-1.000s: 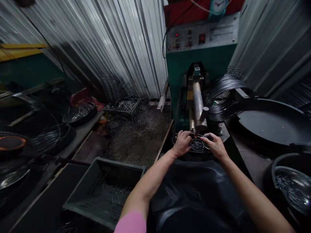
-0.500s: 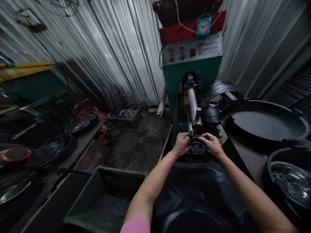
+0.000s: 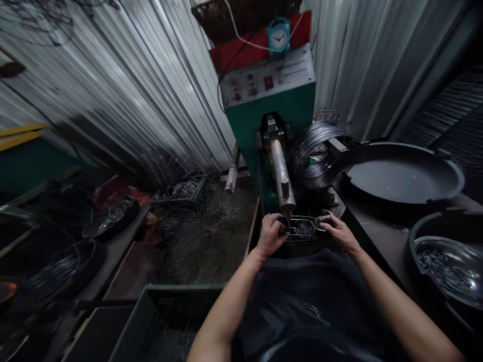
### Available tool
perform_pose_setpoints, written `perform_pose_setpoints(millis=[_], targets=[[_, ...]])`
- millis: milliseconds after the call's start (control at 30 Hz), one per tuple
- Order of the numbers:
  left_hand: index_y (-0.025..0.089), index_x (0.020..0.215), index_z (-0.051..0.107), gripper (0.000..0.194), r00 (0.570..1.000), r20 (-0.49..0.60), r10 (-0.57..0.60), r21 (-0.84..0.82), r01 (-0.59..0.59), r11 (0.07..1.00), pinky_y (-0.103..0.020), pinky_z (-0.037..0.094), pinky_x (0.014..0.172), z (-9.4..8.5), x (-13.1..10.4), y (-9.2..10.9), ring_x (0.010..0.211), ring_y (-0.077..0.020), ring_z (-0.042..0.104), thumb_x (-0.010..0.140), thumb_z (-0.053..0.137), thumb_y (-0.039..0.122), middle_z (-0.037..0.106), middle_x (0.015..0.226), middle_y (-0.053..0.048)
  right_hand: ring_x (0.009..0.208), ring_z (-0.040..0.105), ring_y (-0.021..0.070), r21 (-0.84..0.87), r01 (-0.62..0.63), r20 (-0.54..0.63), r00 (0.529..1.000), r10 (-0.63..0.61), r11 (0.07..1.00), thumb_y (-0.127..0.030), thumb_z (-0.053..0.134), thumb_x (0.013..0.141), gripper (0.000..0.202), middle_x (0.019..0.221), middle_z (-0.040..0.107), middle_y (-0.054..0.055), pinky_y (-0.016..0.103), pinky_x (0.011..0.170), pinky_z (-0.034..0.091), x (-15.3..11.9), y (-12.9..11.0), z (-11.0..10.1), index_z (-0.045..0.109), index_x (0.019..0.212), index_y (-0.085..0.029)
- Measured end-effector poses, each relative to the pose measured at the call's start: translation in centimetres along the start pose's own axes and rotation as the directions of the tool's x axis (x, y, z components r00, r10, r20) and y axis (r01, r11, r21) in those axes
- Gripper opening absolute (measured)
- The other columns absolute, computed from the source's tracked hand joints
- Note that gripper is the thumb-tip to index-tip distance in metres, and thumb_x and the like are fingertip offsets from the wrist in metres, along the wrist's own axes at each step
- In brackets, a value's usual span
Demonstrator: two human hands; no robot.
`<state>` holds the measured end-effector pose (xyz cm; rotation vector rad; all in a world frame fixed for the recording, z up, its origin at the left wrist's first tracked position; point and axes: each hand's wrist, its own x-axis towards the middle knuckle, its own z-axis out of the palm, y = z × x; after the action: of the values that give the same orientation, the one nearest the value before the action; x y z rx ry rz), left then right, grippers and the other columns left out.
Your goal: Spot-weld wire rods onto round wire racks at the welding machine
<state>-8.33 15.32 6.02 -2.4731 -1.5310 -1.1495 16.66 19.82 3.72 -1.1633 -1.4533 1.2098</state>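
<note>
My left hand (image 3: 271, 235) is closed on the left side of a wire frame (image 3: 302, 218), right beside the tip of the machine's metal arm. On the right, my right hand (image 3: 338, 231) pinches the frame's other end between thumb and fingers. The frame is thin bent wire with a rounded outline, held level below the green spot-welding machine (image 3: 269, 95). A small orange glow shows where the electrode tip (image 3: 288, 217) meets the wire. Beneath the frame, small dark wire pieces (image 3: 305, 230) lie in what looks like a shallow dish.
A coil of wire (image 3: 320, 151) hangs right of the machine. Farther right are a wide dark pan (image 3: 403, 171) and a metal bowl (image 3: 449, 271) of small wire parts. A green crate (image 3: 151, 311) stands at lower left. Loose wire rings (image 3: 211, 221) cover the floor.
My right hand has moved outward to the frame's right end, and the hands are farther apart. The frame has shifted under the tip, where an orange glow now shows. The camera view has turned right.
</note>
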Motion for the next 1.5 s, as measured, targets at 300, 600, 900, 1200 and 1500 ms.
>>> perform_pose_setpoints(millis=[300, 600, 900, 1200, 1500], targets=[[0.02, 0.07, 0.047, 0.02, 1.0, -0.02, 0.004, 0.038, -0.003, 0.999, -0.048, 0.035, 0.1, 0.2, -0.2, 0.0, 0.109, -0.0234, 0.05, 0.066, 0.067, 0.019, 0.057, 0.11, -0.01, 0.079, 0.056, 0.0185, -0.038, 0.05, 0.056, 0.997, -0.048, 0.998, -0.053, 0.058, 0.073, 0.034, 0.079, 0.062, 0.002, 0.029, 0.075, 0.044, 0.5, 1.2, -0.1, 0.063, 0.075, -0.02], [0.018, 0.1, 0.05, 0.038, 0.995, -0.089, -0.054, 0.143, 0.067, 0.987, -0.057, 0.028, 0.102, -0.7, -2.0, 0.9, 0.121, -0.0292, 0.042, 0.068, 0.068, 0.03, 0.046, 0.128, -0.017, 0.073, 0.055, 0.0171, -0.087, 0.158, -0.012, 0.987, -0.159, 0.984, -0.055, 0.058, 0.073, 0.035, 0.075, 0.058, 0.002, 0.027, 0.069, 0.044, -1.9, -1.1, -0.4, 0.056, 0.067, -0.02], [0.017, 0.113, 0.047, 0.043, 0.794, -0.148, -0.59, -0.411, 0.493, 0.767, -0.042, 0.042, 0.094, 2.6, -7.1, 8.4, 0.107, -0.0229, 0.053, 0.075, 0.063, 0.029, 0.056, 0.111, -0.013, 0.074, 0.057, 0.0186, -0.3, 0.315, -0.008, 0.943, -0.333, 0.9, -0.049, 0.052, 0.081, 0.03, 0.077, 0.061, 0.004, 0.03, 0.07, 0.044, -4.7, -3.9, 4.2, 0.059, 0.071, -0.021], [0.017, 0.11, 0.048, 0.047, 0.677, -0.193, -0.71, -0.533, 0.535, 0.655, -0.045, 0.032, 0.101, 4.3, -5.1, 8.9, 0.118, -0.0255, 0.043, 0.069, 0.069, 0.03, 0.048, 0.119, -0.014, 0.077, 0.058, 0.0199, -0.355, 0.322, 0.055, 0.945, -0.324, 0.878, -0.048, 0.051, 0.082, 0.029, 0.08, 0.062, 0.005, 0.031, 0.071, 0.044, -4.1, -4.2, 5.8, 0.06, 0.073, -0.022], [0.018, 0.076, 0.051, 0.019, 0.724, -0.234, -0.649, -0.459, 0.506, 0.73, -0.037, 0.04, 0.089, 3.5, -3.6, 7.1, 0.099, -0.0206, 0.05, 0.069, 0.068, 0.021, 0.049, 0.094, -0.007, 0.087, 0.06, 0.0237, -0.411, 0.44, 0.241, 0.897, -0.37, 0.798, -0.047, 0.055, 0.079, 0.025, 0.092, 0.064, 0.008, 0.037, 0.078, 0.047, -2.8, -4.7, 4.7, 0.063, 0.076, -0.023]])
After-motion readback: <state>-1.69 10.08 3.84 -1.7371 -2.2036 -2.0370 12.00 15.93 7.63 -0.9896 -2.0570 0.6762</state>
